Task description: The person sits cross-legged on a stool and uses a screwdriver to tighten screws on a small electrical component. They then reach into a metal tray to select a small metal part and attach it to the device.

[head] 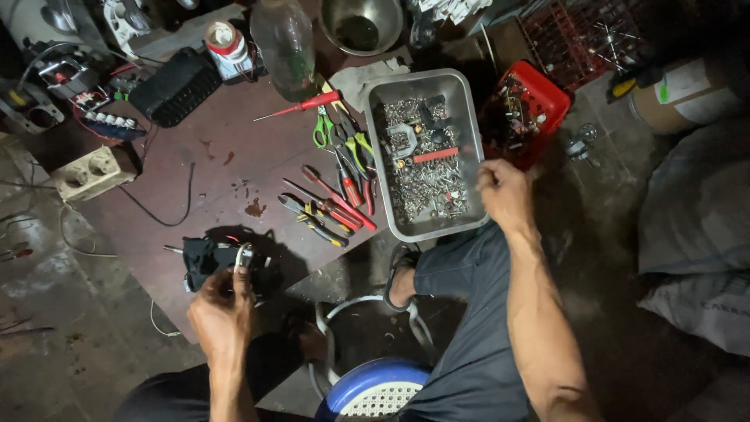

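Observation:
My left hand [221, 310] grips a small black motor-like part [212, 260] with wires, resting on the near edge of a dark red board [211, 148]. My right hand [504, 191] hovers with fingers curled at the right rim of a grey metal tray [377, 148] full of screws and small hardware. Whether it pinches a small piece is not visible. Between the two hands lie red-handled screwdrivers and pliers [332, 207] and green-handled scissors [323, 129].
A red tub of parts [525, 109] stands right of the tray. A glass bottle [285, 43], steel bowl [361, 23], black casing [174, 87] and beige socket block [91, 173] sit farther off. A blue stool [375, 391] is below, sacks at right.

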